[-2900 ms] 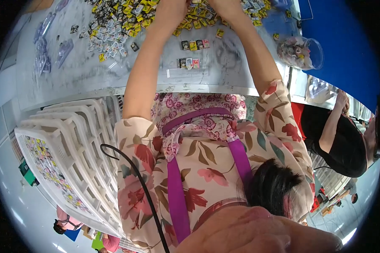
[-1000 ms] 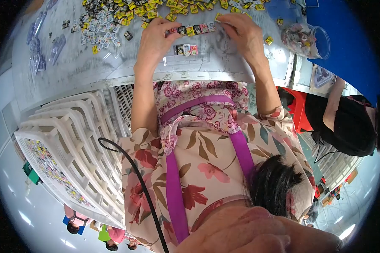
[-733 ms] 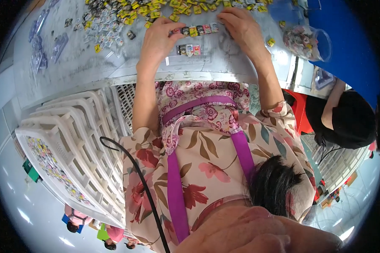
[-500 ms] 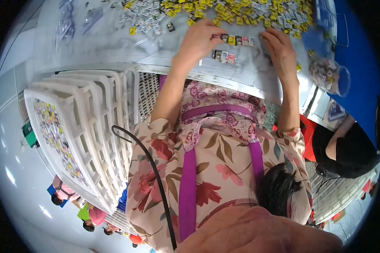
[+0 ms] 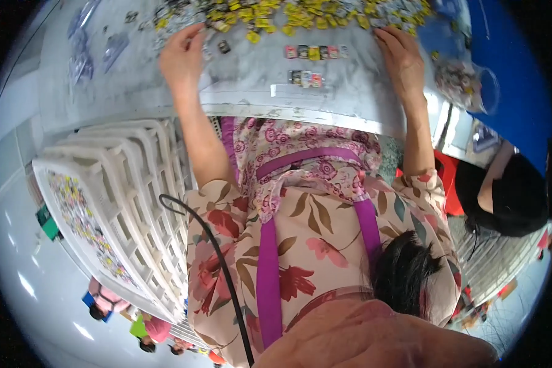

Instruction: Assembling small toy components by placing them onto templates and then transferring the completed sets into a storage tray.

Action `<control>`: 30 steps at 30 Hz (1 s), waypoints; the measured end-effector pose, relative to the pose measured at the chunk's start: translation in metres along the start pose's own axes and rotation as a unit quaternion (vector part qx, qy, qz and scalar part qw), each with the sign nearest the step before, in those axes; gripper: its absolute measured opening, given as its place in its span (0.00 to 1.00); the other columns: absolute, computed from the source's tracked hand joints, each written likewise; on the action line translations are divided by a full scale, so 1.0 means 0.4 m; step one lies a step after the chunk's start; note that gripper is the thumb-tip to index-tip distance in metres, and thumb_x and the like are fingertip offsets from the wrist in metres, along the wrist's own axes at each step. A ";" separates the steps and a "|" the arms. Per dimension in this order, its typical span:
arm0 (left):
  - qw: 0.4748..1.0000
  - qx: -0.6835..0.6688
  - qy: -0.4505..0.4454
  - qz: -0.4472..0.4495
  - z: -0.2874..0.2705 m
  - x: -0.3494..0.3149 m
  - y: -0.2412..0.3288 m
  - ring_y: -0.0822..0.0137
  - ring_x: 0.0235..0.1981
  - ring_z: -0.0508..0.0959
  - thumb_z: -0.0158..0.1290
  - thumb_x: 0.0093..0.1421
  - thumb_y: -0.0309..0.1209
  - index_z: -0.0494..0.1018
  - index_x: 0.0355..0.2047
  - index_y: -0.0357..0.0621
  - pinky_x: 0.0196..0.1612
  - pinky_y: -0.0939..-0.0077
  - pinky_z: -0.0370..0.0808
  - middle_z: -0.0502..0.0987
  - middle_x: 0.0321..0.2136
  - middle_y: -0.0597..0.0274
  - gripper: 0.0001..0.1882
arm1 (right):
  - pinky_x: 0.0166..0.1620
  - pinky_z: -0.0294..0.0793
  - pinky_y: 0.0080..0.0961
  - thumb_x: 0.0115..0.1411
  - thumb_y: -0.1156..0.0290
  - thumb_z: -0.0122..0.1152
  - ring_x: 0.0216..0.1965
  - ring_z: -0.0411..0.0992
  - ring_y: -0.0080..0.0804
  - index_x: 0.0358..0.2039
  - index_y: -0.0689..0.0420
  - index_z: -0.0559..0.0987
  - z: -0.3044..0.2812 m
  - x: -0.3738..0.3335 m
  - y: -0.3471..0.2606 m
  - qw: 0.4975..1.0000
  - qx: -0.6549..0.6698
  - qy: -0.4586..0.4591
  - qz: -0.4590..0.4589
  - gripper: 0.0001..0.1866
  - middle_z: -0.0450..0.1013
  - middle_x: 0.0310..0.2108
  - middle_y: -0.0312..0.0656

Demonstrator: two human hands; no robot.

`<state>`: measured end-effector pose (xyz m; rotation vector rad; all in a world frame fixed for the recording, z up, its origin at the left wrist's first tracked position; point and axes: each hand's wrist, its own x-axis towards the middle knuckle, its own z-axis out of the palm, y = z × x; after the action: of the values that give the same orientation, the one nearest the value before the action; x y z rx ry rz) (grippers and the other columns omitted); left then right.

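My left hand [image 5: 183, 58] is at the left part of the loose pile of small yellow, white and grey tiles [image 5: 300, 12], thumb and fingertips drawn together. Whatever is between them is too small to make out. At the pile's right side, my right hand [image 5: 402, 61] has bent fingers, with the thumb a little apart from them. Between the hands lies a straight row of small coloured tiles [image 5: 314, 53], pink, dark and yellow. A shorter row of tiles [image 5: 305, 78] sits nearer me. One dark tile [image 5: 224, 46] lies alone beside my left hand.
Clear plastic bags [image 5: 113, 50] lie at the table's far left. On the right stands a clear tub of small pieces [image 5: 463, 86]. Stacked white crates [image 5: 122, 184] rise beside me at the left. A person in black [image 5: 503, 190] is at the right.
My left hand has left the longer row and moved left to the pile. My right hand has shifted slightly up to the pile's edge. The rows stay laid out.
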<state>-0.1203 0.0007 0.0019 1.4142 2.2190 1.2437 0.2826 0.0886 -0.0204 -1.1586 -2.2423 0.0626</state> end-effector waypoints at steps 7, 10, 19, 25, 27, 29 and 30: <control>0.996 -0.007 -0.085 0.024 0.099 -0.025 0.107 0.69 0.25 0.80 0.62 0.55 0.29 0.83 0.37 0.46 0.32 0.74 0.76 0.81 0.29 0.60 0.09 | 0.49 0.74 0.35 0.60 0.73 0.63 0.48 0.73 0.43 0.45 0.54 0.83 0.028 -0.029 -0.019 0.998 0.010 0.051 0.043 0.12 0.77 0.47 0.40; 0.992 0.006 -0.107 0.065 0.131 -0.022 0.138 0.68 0.25 0.80 0.62 0.55 0.29 0.83 0.37 0.45 0.32 0.73 0.76 0.81 0.29 0.59 0.09 | 0.49 0.74 0.35 0.60 0.73 0.63 0.47 0.73 0.43 0.46 0.53 0.83 0.034 -0.031 -0.020 0.997 0.015 0.063 0.042 0.12 0.77 0.47 0.39; 0.991 0.062 -0.094 0.068 0.151 0.081 0.296 0.53 0.32 0.81 0.58 0.56 0.22 0.79 0.43 0.38 0.37 0.63 0.77 0.80 0.32 0.48 0.14 | 0.48 0.75 0.34 0.59 0.73 0.63 0.46 0.74 0.41 0.45 0.54 0.83 0.029 -0.031 -0.022 0.995 0.036 0.069 0.059 0.12 0.77 0.46 0.38; 0.973 0.065 -0.129 0.181 0.215 0.137 0.241 0.53 0.36 0.82 0.59 0.56 0.21 0.80 0.44 0.39 0.41 0.64 0.78 0.82 0.38 0.48 0.14 | 0.49 0.74 0.34 0.60 0.73 0.63 0.47 0.74 0.41 0.45 0.54 0.83 0.028 -0.028 -0.030 0.994 0.045 0.063 0.071 0.12 0.77 0.46 0.38; 0.972 0.078 -0.141 0.171 0.220 0.125 0.249 0.52 0.38 0.82 0.59 0.55 0.21 0.80 0.42 0.38 0.42 0.63 0.78 0.82 0.38 0.48 0.13 | 0.49 0.74 0.34 0.60 0.72 0.63 0.47 0.74 0.41 0.45 0.53 0.83 0.027 -0.030 -0.028 0.994 0.045 0.062 0.072 0.12 0.77 0.47 0.38; 0.971 0.091 -0.148 0.161 0.223 0.126 0.241 0.51 0.39 0.82 0.58 0.55 0.20 0.81 0.41 0.38 0.43 0.62 0.78 0.82 0.39 0.47 0.12 | 0.49 0.74 0.34 0.60 0.72 0.63 0.47 0.74 0.41 0.45 0.53 0.83 0.027 -0.027 -0.027 0.995 0.046 0.062 0.069 0.12 0.77 0.47 0.38; 0.971 0.088 -0.126 0.185 0.232 0.131 0.216 0.50 0.39 0.82 0.58 0.54 0.20 0.81 0.41 0.37 0.44 0.61 0.78 0.82 0.38 0.46 0.12 | 0.49 0.74 0.34 0.60 0.72 0.63 0.47 0.74 0.42 0.45 0.53 0.83 0.027 -0.027 -0.026 0.995 0.043 0.060 0.068 0.12 0.77 0.47 0.38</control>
<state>-0.0380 0.1086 0.0222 2.0033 1.9932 0.9121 0.2739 0.0764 -0.0313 -1.2345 -2.0344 0.1395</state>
